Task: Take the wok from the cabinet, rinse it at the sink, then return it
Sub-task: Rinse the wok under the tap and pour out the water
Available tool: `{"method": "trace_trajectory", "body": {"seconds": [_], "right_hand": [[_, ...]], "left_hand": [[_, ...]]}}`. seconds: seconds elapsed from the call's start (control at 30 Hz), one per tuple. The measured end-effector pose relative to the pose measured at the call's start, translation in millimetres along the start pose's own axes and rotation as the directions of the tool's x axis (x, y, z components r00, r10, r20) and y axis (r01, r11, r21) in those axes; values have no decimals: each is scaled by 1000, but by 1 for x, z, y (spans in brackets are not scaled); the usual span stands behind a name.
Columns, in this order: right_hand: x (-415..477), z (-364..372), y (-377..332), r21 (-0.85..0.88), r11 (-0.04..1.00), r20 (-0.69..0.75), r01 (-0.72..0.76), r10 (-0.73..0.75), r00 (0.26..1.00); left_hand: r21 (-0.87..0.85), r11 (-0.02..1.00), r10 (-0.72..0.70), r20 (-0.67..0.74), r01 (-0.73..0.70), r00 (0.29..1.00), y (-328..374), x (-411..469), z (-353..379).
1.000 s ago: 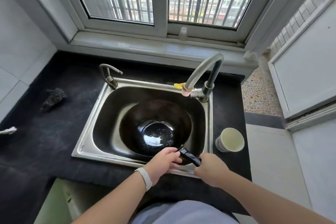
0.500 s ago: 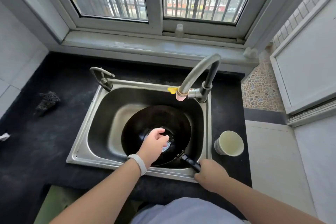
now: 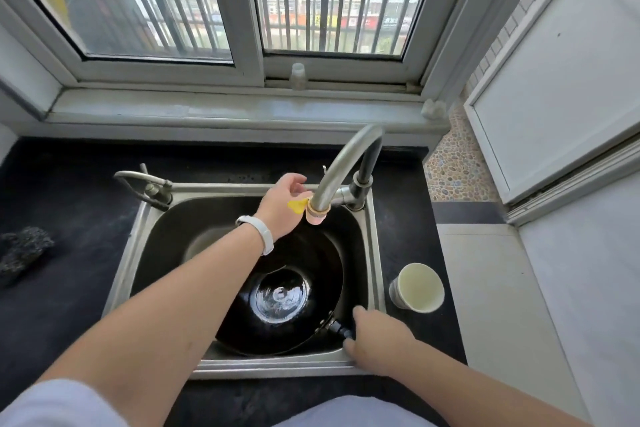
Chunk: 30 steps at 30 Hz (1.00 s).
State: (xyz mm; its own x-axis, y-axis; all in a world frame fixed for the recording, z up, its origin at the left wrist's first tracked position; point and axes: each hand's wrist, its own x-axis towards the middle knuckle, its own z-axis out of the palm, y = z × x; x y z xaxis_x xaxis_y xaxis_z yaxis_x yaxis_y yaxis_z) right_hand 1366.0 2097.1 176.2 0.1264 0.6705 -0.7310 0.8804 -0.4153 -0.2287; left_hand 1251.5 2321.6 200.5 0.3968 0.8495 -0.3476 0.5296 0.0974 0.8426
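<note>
A black wok [image 3: 294, 291] sits inside the steel sink [image 3: 136, 253], wet and shiny at its bottom. Its black handle [image 3: 337, 329] points to the sink's front right corner. My right hand [image 3: 375, 333] is shut on that handle. My left hand [image 3: 282, 204], with a white wristband, is stretched over the sink to the curved steel faucet [image 3: 346, 163]. Its fingers are apart beside the spout's end and the yellow tab [image 3: 298, 205]; I cannot tell whether they touch it. No water stream is visible.
A pale paper cup [image 3: 417, 288] stands on the black counter [image 3: 69, 288] just right of the sink. A dark scouring pad [image 3: 24, 248] lies at the far left. A small second tap [image 3: 149, 184] sits at the sink's back left corner. Windowsill behind, white cabinet door on the right.
My left hand left the wok's inside and rose up and back to the faucet's spout. My right hand kept its hold on the handle. The wok shifted slightly right in the sink.
</note>
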Motion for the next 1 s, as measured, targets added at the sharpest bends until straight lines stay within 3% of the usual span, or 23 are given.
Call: {"method": "trace_trajectory", "body": {"seconds": [0.13,0.2,0.3,0.4,0.6,0.77,1.0], "right_hand": [[12,-30,-10,92,995,-67,50,-44,997],[21,-40,-10,132,989,-64,65,-57,996],[27,-40,-7,130,990,13,51,-53,998],[26,-29,-1,75,995,61,61,-66,996],[26,-7,11,44,997,73,56,-59,996],[19,7,17,-64,994,82,83,-77,994],[8,22,22,-59,996,75,60,-56,996]], "left_hand": [[49,996,76,95,-81,993,31,31,3],[211,970,89,169,-124,982,40,45,6],[521,821,95,281,-235,955,46,54,8],[651,683,134,335,-331,933,41,61,9],[658,651,199,332,-378,922,22,62,7],[645,681,213,279,-347,936,0,56,3],[558,745,286,227,-365,931,-20,39,0]]}}
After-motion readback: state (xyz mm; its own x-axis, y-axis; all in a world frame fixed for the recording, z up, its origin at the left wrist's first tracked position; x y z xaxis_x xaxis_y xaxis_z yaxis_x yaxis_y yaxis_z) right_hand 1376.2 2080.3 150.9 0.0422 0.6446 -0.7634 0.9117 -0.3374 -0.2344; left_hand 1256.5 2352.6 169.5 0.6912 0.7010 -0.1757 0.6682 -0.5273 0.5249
